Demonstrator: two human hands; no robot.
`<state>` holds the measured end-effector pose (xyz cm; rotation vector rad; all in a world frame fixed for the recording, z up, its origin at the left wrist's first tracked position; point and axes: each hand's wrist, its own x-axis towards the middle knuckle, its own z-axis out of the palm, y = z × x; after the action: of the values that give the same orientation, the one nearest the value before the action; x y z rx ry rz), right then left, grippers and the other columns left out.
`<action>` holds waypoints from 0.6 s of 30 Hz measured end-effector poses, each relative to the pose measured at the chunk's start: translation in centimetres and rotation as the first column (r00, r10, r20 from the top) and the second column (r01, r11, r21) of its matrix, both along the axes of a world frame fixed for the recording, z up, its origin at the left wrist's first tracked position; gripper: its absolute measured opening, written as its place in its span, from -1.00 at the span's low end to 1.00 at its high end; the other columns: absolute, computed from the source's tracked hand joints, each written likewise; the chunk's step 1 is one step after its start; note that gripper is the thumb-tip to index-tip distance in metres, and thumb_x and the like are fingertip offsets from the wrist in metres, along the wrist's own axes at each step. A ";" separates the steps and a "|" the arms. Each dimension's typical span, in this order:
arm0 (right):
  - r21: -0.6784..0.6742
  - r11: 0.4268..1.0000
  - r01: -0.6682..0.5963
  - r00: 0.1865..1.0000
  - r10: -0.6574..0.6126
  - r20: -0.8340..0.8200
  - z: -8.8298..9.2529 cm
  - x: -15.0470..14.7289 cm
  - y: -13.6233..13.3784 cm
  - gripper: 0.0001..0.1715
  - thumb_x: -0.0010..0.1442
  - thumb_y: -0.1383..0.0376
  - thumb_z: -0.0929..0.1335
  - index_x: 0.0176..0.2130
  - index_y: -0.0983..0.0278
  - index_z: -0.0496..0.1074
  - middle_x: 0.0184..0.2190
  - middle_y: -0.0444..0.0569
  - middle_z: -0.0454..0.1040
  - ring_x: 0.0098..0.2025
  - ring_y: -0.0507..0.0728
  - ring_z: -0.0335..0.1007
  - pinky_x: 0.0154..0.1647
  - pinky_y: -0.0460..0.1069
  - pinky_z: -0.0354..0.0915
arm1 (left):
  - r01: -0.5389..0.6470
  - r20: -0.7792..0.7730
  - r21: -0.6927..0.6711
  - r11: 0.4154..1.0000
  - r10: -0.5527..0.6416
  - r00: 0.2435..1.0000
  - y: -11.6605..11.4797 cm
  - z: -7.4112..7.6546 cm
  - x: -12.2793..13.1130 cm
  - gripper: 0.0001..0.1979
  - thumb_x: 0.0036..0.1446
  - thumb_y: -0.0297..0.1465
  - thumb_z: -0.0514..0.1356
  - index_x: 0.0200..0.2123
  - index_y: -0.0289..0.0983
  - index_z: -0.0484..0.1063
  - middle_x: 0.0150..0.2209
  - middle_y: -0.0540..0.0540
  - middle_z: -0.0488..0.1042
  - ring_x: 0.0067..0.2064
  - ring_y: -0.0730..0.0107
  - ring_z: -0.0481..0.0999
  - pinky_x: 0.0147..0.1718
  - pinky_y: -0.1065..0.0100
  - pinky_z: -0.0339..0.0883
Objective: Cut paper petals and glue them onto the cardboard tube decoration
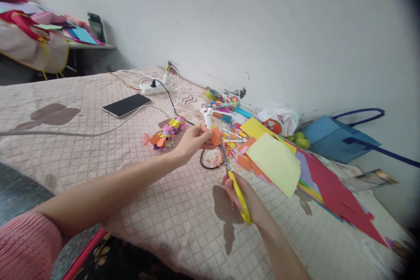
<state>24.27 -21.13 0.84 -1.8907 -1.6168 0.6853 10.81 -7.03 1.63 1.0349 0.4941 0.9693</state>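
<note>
Fingers of the left hand (pixel 197 137) pinch a small piece of orange paper (pixel 215 136) by its near side, while those of the right hand (pixel 244 191) wrap the yellow handles of the scissors (pixel 231 176); the slim metal blades meet the paper's lower edge, though whether they bite into it I cannot tell. The piece has straight sides, so its shaping seems barely begun. Just beyond lie fine multicoloured scraps (pixel 230 143) and flat orange offcuts (pixel 244 162), suggesting much cutting is already done. Left of these, a knobbly string of paper flowers (pixel 167 132), all rounded petals in pink, yellow and orange, looks complete. On the right, a smooth pale green sheet (pixel 274 160) overlaps crisp red sheets (pixel 333 186), so plenty of paper remains. Beneath spreads a quilted cloth (pixel 164 203), stitched in diamonds; farther off sits a boxy blue bag (pixel 337 138)
</note>
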 end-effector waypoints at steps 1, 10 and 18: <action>-0.007 1.000 0.006 1.000 -0.006 0.001 0.0 0.0 0.0 -0.37 0.05 -0.23 0.07 -0.48 0.25 0.19 -0.69 -0.19 0.14 -0.71 -0.01 0.09 -0.74 -0.11 0.11 | -0.002 -0.002 0.002 1.000 0.002 1.000 0.0 0.0 0.0 -0.83 0.03 -0.42 0.20 -0.44 -0.32 0.23 -0.50 -0.02 0.47 -0.49 0.52 0.48 -0.39 0.35 0.45; -0.023 1.000 0.020 1.000 -0.020 -0.008 0.2 -0.1 0.1 -0.41 0.04 -0.22 0.10 -0.50 0.24 0.17 -0.69 -0.19 0.15 -0.71 -0.01 0.10 -0.75 -0.11 0.12 | 0.008 -0.001 0.017 1.000 -0.008 1.000 0.2 -0.3 0.1 -0.81 0.02 -0.39 0.21 -0.43 -0.33 0.22 -0.48 -0.04 0.48 -0.47 0.50 0.49 -0.38 0.33 0.45; -0.018 0.999 0.051 0.999 -0.051 0.005 -1.2 0.8 0.2 -0.55 0.07 -0.08 0.20 -0.51 0.24 0.16 -0.68 -0.20 0.18 -0.74 -0.05 0.07 -0.78 -0.15 0.07 | -0.020 -0.011 0.004 1.000 0.020 1.000 0.0 -0.1 0.0 -0.82 0.01 -0.40 0.22 -0.44 -0.32 0.23 -0.50 -0.02 0.47 -0.48 0.51 0.48 -0.40 0.36 0.45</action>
<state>25.10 -20.96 -0.34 -1.9414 -1.5642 0.6772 10.84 -6.99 1.55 1.0408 0.5133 0.9831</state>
